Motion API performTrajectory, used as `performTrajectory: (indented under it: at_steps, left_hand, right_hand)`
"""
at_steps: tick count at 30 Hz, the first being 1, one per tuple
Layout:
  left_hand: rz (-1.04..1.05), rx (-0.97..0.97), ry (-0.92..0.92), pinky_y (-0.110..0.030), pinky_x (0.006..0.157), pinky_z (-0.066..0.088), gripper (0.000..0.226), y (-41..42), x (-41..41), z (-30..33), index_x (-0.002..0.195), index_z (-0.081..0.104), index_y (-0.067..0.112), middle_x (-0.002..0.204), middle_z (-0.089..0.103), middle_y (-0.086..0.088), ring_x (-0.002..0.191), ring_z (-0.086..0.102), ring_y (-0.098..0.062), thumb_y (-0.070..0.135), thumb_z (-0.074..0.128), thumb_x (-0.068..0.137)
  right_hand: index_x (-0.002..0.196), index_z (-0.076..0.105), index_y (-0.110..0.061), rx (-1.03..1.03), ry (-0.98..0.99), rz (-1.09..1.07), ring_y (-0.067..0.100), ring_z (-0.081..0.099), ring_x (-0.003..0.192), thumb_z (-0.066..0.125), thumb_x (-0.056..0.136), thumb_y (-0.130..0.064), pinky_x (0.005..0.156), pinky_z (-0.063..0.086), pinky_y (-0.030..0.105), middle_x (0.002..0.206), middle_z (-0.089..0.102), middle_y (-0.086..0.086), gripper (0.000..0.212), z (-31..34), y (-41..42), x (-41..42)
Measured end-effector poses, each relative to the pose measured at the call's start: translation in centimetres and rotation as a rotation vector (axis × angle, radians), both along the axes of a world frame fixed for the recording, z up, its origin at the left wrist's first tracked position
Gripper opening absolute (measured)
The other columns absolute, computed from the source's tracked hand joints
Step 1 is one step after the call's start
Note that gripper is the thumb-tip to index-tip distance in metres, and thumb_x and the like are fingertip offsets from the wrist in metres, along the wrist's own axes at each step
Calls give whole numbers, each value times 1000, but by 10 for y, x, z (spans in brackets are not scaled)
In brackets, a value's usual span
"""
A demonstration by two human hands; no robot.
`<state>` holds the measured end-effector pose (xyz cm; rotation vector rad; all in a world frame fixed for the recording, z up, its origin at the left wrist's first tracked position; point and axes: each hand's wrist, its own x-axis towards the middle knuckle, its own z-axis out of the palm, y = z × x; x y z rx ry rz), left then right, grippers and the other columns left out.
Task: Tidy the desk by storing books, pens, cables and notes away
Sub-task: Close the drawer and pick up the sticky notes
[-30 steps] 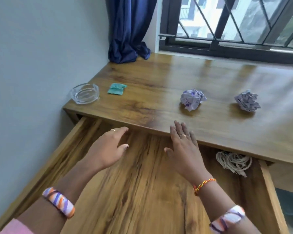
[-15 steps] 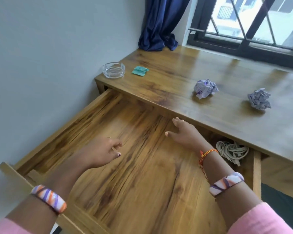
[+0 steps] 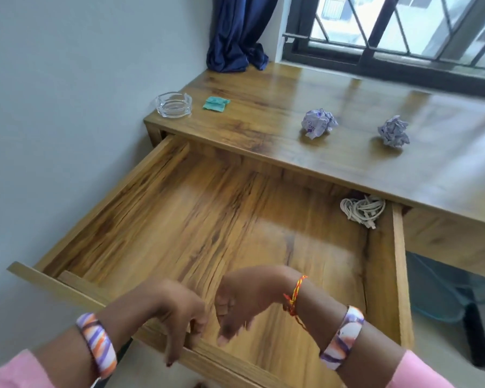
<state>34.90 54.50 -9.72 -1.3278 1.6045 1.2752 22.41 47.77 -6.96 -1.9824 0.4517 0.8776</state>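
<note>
Head view shows us the wooden worktop with its wide drawer pulled far out. Our left hand hangs over the drawer's front edge, fingers bent downward and draped across that edge; whether they actually grip it we cannot tell. Our right hand sits just beside it above the drawer's front part, fingers loosely curled and blurred, holding nothing we can see. A coiled white cable lies in the drawer's far right corner, partly under the worktop's edge. On the worktop rest two crumpled paper balls, one nearer the middle and one farther right, well apart. Near the left corner stand a glass ashtray and, just beside it, a small folded green paper.
</note>
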Motion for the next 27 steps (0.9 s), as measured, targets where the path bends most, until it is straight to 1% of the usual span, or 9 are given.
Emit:
performTrajectory:
  at_steps: [5,9,12,14,17,20,23,25,27]
  left_hand:
    - [73,-112,138,-33,66,49,42,4,6,-1,101,66,12,84,61,6,75,53,-11,16,79,61]
    - [38,-216,207,-32,79,54,22,5,13,-2,81,67,21,78,60,14,83,57,-8,17,74,61]
    - [23,-295,243,-35,86,55,28,-2,13,2,91,71,17,87,65,13,92,62,-8,17,74,62]
    - [34,-335,255,-31,82,56,27,-8,14,5,88,73,21,89,68,11,91,64,-7,16,74,62]
    - [18,-416,286,-23,63,46,15,-19,15,9,55,62,24,63,56,6,63,52,-1,11,69,61]
    - [12,-506,273,-20,51,35,16,-32,15,12,52,57,16,50,46,1,50,42,-4,8,64,64]
    - [26,-610,237,-33,51,40,15,-47,14,16,59,61,17,54,51,-5,53,50,-17,8,64,71]
    - [50,-674,251,-27,50,42,15,-56,13,17,68,64,22,60,55,3,57,54,-10,8,63,75]
    - [45,-735,226,-20,50,42,17,-69,17,12,90,71,17,79,65,5,69,61,-10,8,63,78]
  right_hand:
    - [90,62,-1,1,120,19,18,54,60,71,81,-17,61,50,22,74,57,11,20,-11,28,2]
    - [88,60,-3,-118,134,-28,18,55,56,74,78,-16,61,49,25,65,56,7,22,-13,38,1]
    - [86,59,-9,-278,93,-40,23,59,60,75,75,-15,67,51,31,66,59,7,21,-15,36,-2]
    - [83,59,-12,-379,56,-91,27,61,67,75,73,-16,65,51,31,73,64,10,19,-15,35,-5]
    - [92,63,-8,-527,-53,-191,27,53,78,74,73,-14,53,37,25,96,67,16,23,-13,32,-10]
    - [97,64,-4,-656,-144,-327,30,55,87,67,75,-8,62,44,29,102,65,15,22,-15,27,-17]
    - [93,65,-8,-770,-210,-468,33,57,95,57,77,-5,75,49,35,100,63,15,18,-23,19,-24]
    - [96,65,-8,-835,-260,-558,32,57,97,56,80,-5,78,49,34,102,63,15,18,-23,14,-29]
    - [100,66,-7,-896,-304,-617,30,57,98,57,84,-8,77,47,30,103,64,14,18,-22,7,-31]
